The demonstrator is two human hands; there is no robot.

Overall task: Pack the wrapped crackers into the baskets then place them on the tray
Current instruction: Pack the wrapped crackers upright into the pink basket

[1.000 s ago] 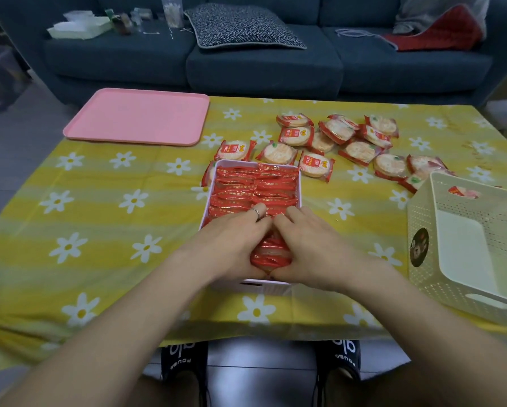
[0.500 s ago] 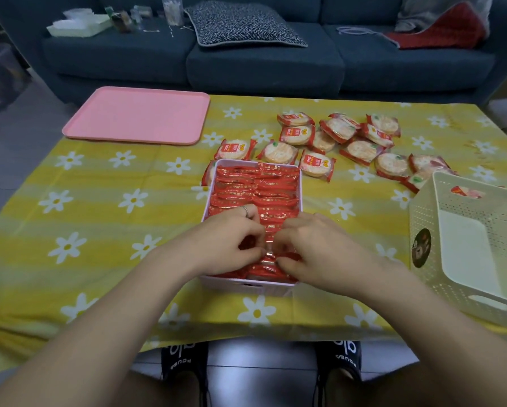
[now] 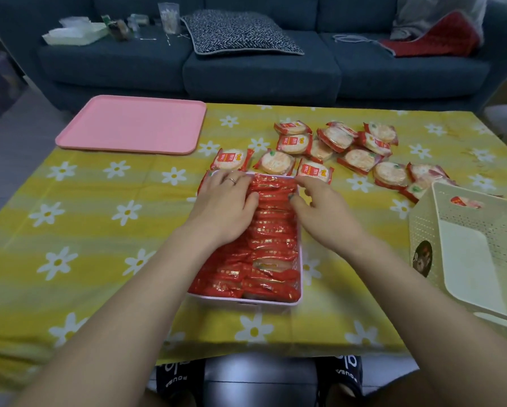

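Step in hand: settling the standing rows of wrapped crackers in the pink basket, which sits near the table's front edge, about midway along it
Left hand: fingers fairly straight, laid flat on the packets at the basket's far left corner, pinching nothing
Right hand: at the basket's far right corner, fingers loosely bent; whether they pinch a packet or only touch the rim I cannot tell, the fingertips being small and blurred
Loose crackers: scattered toward the table's far right, just beyond the basket
Cream basket: tilted at the table's right edge, nearly empty
Pink tray: at the table's far left corner, nothing on it yet
How to do it well: press the rows evenly from both sides so the packets stand upright and tight, keep the wrappers below the rim, then check for a gap before adding more, likely one or two only
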